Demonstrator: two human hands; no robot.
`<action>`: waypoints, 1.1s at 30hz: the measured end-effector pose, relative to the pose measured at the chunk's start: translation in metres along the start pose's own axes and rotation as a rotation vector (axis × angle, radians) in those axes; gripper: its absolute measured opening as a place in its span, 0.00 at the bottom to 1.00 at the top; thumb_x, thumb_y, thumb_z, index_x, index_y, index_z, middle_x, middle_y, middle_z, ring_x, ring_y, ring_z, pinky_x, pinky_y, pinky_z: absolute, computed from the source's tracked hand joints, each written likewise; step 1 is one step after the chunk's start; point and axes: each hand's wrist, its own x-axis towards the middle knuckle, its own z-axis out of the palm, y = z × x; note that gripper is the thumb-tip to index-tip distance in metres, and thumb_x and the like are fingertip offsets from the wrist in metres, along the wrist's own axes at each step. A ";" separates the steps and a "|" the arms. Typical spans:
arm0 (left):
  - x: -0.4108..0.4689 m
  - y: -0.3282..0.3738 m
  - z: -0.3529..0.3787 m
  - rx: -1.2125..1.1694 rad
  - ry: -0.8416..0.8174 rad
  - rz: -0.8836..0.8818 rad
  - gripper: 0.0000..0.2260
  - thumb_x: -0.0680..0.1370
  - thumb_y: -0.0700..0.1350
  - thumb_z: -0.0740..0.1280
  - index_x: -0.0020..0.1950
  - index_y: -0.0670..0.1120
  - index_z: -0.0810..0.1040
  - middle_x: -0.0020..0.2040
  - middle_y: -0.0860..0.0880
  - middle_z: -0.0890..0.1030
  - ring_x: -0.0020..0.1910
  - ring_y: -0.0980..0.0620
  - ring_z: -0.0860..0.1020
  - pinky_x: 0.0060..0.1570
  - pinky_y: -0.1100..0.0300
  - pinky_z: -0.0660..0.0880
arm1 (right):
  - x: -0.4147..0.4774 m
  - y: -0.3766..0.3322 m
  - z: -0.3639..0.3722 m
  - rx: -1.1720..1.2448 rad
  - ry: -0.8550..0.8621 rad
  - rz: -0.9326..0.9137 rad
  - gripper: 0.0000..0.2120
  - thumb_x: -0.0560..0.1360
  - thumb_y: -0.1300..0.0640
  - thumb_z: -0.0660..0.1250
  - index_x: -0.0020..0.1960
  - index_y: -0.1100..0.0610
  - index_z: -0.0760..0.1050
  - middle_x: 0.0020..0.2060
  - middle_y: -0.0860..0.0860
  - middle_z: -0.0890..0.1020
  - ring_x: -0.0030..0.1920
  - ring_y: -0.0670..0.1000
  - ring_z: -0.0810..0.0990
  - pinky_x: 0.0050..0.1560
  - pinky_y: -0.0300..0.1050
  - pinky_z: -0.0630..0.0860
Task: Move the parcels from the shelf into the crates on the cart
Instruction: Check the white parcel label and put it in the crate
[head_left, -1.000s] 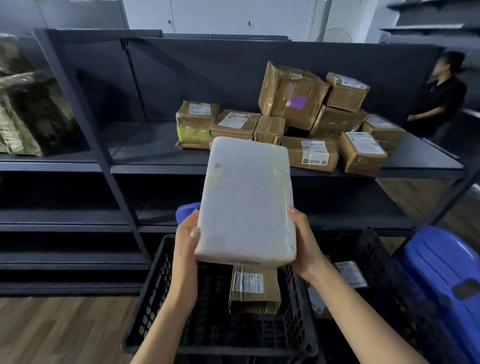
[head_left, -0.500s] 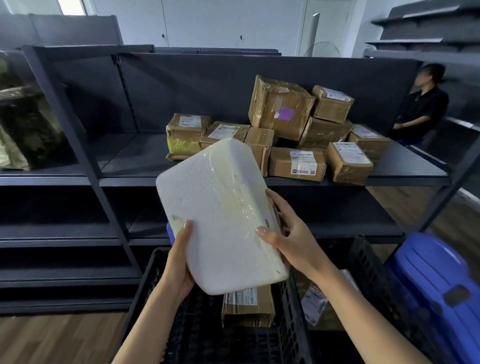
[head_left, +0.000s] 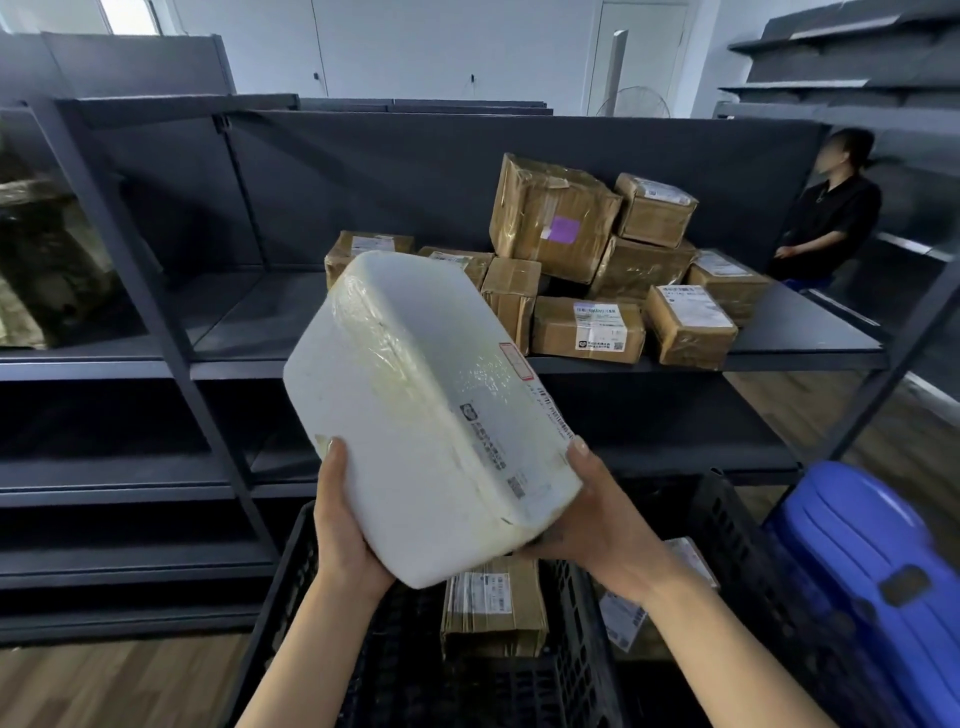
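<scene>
Centrally in the head view, a white foam box wrapped in clear film (head_left: 426, 415) is held in the air by both hands, tilted so its far end leans left and away. A printed shipping label runs along its right side. The box hangs above the near-left black plastic crate (head_left: 291, 587), touching neither the crate nor the shelf.

The left hand (head_left: 345, 525) grips the box's near-left corner: the thumb lies flat up the near face and the fingers are hidden beneath, so only the clamp of thumb against box shows. The right hand (head_left: 608, 525) cups the near-right corner from below, thumb raised against the labelled side and the remaining fingers tucked out of sight under the box.

Inside that crate a flat brown cardboard parcel (head_left: 493, 613) with a white label lies below the box. Just right of it stands a second black lattice crate (head_left: 727, 530), holding another labelled parcel (head_left: 623, 618), partly hidden by the right forearm. A blue plastic moulded object (head_left: 872, 561) sits at the near right.

Farther off, the dark grey metal shelf (head_left: 260, 322) carries a heap of brown taped cardboard parcels (head_left: 587, 327) on its right half; the largest one, with a purple sticker (head_left: 550, 218), leans on top. At the far right a person in a black top (head_left: 836, 218) stands beside the shelf end. Wooden floor (head_left: 104, 680) shows at the near left.
</scene>
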 end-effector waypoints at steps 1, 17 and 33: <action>0.000 -0.002 0.000 -0.004 0.002 0.001 0.21 0.75 0.64 0.61 0.55 0.53 0.85 0.56 0.48 0.84 0.52 0.47 0.84 0.45 0.51 0.81 | 0.002 0.004 0.003 0.100 -0.053 0.026 0.33 0.67 0.28 0.64 0.67 0.43 0.73 0.66 0.53 0.76 0.67 0.59 0.73 0.62 0.72 0.69; 0.020 0.042 0.032 0.625 -0.055 0.338 0.46 0.63 0.70 0.70 0.77 0.57 0.58 0.75 0.54 0.67 0.72 0.56 0.67 0.70 0.51 0.66 | 0.008 0.027 0.006 0.579 0.187 -0.126 0.25 0.72 0.36 0.59 0.55 0.51 0.83 0.52 0.55 0.84 0.50 0.56 0.83 0.47 0.58 0.81; 0.065 0.101 0.102 1.054 -0.078 0.315 0.24 0.67 0.49 0.79 0.61 0.53 0.76 0.57 0.50 0.81 0.54 0.49 0.81 0.51 0.48 0.80 | 0.032 -0.016 -0.028 -0.045 0.252 -0.217 0.30 0.65 0.39 0.68 0.66 0.47 0.73 0.59 0.53 0.82 0.59 0.56 0.80 0.47 0.52 0.80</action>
